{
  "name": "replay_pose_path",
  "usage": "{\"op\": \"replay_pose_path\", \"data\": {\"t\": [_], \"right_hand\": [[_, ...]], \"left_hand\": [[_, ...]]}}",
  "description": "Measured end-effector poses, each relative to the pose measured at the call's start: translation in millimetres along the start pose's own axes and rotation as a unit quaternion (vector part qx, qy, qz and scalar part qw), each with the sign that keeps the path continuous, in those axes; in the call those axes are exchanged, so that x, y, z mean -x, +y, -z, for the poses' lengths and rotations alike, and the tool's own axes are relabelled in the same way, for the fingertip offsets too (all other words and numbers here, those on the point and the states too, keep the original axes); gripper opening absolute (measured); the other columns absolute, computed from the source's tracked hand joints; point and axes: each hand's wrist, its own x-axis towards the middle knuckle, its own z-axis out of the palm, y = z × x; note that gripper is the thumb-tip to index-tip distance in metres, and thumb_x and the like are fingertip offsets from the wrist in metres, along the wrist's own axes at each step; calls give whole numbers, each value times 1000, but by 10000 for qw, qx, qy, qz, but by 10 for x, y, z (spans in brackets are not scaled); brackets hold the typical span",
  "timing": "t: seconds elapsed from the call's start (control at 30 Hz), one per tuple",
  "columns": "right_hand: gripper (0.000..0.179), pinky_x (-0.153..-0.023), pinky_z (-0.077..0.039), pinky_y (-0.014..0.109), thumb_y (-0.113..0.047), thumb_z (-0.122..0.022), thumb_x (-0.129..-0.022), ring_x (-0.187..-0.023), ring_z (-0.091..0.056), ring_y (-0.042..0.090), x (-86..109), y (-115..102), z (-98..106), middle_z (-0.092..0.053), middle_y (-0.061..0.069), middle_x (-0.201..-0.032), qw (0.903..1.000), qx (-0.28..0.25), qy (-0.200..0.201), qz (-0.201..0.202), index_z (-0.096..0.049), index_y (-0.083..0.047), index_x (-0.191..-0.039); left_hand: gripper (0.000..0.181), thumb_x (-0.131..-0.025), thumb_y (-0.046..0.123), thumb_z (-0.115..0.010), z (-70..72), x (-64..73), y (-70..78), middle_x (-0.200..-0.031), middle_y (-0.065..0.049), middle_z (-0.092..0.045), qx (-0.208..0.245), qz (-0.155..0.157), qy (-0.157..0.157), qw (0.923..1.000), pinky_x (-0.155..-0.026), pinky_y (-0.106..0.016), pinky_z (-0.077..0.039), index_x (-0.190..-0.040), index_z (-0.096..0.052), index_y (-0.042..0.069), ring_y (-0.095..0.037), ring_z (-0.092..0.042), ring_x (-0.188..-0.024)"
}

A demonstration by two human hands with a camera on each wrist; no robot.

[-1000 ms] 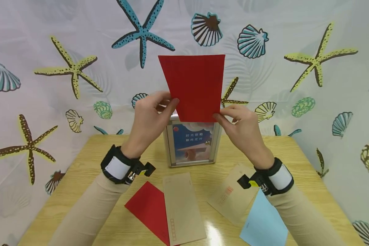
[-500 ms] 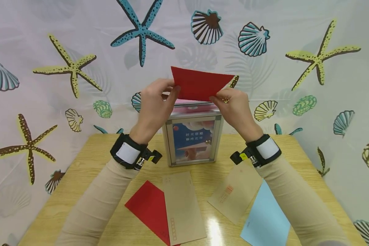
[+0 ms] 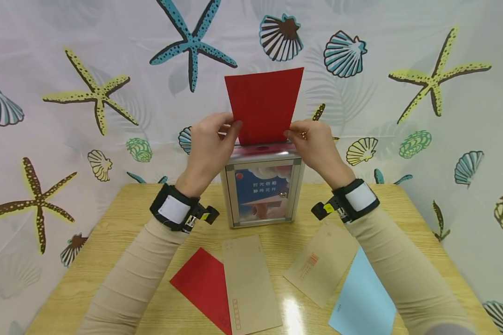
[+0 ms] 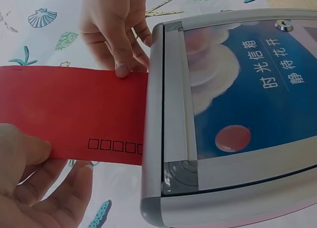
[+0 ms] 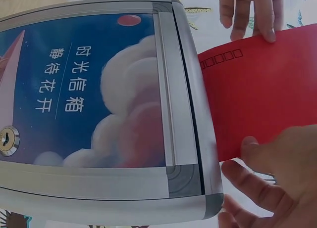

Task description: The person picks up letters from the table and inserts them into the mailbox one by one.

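Observation:
A red envelope (image 3: 263,104) stands nearly upright over the top of a metal-framed mailbox (image 3: 261,195) with a blue picture door. My left hand (image 3: 211,146) pinches its left edge between thumb and fingers; my right hand (image 3: 316,144) pinches the right edge low down. In the left wrist view the red envelope (image 4: 74,112) shows a row of small printed squares close to the box top. The right wrist view has the envelope's (image 5: 267,84) lower end hidden behind the mailbox's rounded top edge (image 5: 203,124). Whether that end is inside a slot, I cannot tell.
On the wooden table (image 3: 109,260) lie another red envelope (image 3: 201,284), a long tan envelope (image 3: 251,284) overlapping it, a smaller tan envelope (image 3: 320,265) and a light blue envelope (image 3: 362,298). A curtain (image 3: 151,116) with starfish and shells hangs behind. The door bears a lock (image 5: 9,140).
Both hands have carried the red envelope down to the mailbox top. It tipped away half a second ago and now stands more upright. The envelopes on the table have stayed put.

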Motion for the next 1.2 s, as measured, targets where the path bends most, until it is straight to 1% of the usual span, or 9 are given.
{"op": "replay_pose_path", "data": {"t": [0.07, 0.17, 0.37, 0.63, 0.73, 0.83, 1.0, 1.13, 1.2], "right_hand": [[13, -69, -50, 40, -11, -65, -94, -78, -61, 22, 4, -21, 17, -73, 13, -93, 9998, -27, -60, -171, -73, -3, -100], [18, -67, -50, 40, -15, -65, -94, -77, -61, 21, 0, -59, 50, -73, 12, -100, 9997, -86, 92, -232, -71, -4, -107], [17, -71, -53, 45, -14, -66, -93, -85, -62, 22, -17, -91, 103, -73, 13, -98, 9979, -247, 532, 266, -71, -3, -105], [14, -71, -51, 42, -13, -64, -93, -82, -61, 22, 29, -28, 104, -73, 12, -95, 9997, -122, 147, 166, -71, -3, -99], [14, -73, -51, 43, -15, -65, -93, -84, -61, 21, 20, -62, 133, -72, 12, -95, 9992, -134, 290, 230, -71, -4, -98], [14, -72, -52, 43, -16, -66, -92, -85, -61, 20, 5, -102, 159, -73, 12, -94, 9984, -187, 436, 291, -71, -5, -97], [13, -68, -50, 39, -14, -64, -93, -81, -61, 19, 12, -112, 148, -73, 11, -91, 9993, -188, 245, 209, -71, -4, -96], [15, -72, -51, 39, -17, -63, -93, -85, -61, 17, 35, -132, 146, -72, 9, -91, 9988, -395, 284, 82, -70, -6, -99], [17, -74, -53, 41, -19, -63, -93, -87, -61, 17, 34, -149, 147, -72, 8, -93, 9978, -508, 404, 106, -70, -6, -103]], "left_hand": [[17, -94, 13, -64, -6, 2, -17, -99, -12, -73, -47, 26, -61, 10000, -72, -35, -59, -103, -71, 1, -20, -68, -83], [17, -95, 12, -64, -17, 8, -47, -102, -13, -73, -71, 157, -221, 9996, -73, -35, -59, -106, -70, 1, -20, -68, -84], [15, -95, 12, -62, -37, 20, -78, -102, -11, -73, -151, 462, -493, 9976, -73, -34, -59, -105, -70, 3, -20, -69, -83], [16, -96, 14, -62, -61, -11, -29, -104, -10, -73, -193, 412, -451, 9979, -74, -33, -58, -108, -67, 4, -18, -68, -87], [14, -95, 11, -62, -58, -7, -30, -103, -11, -73, -206, 483, -562, 9970, -76, -34, -58, -106, -67, 3, -20, -69, -87], [18, -95, 9, -61, -49, -6, -30, -105, -12, -72, -160, 556, -649, 9962, -77, -34, -59, -112, -65, 4, -20, -69, -86], [22, -95, 8, -60, -15, -10, 7, -109, -15, -70, -110, 391, -454, 9981, -75, -35, -59, -117, -61, 3, -22, -69, -83], [17, -95, 7, -59, 9, 8, 25, -107, -14, -71, -225, 424, -566, 9972, -77, -35, -59, -112, -63, 3, -22, -68, -86], [20, -95, 7, -59, 14, 20, 22, -109, -13, -70, -222, 520, -615, 9965, -77, -34, -59, -115, -62, 4, -21, -68, -86]]}}
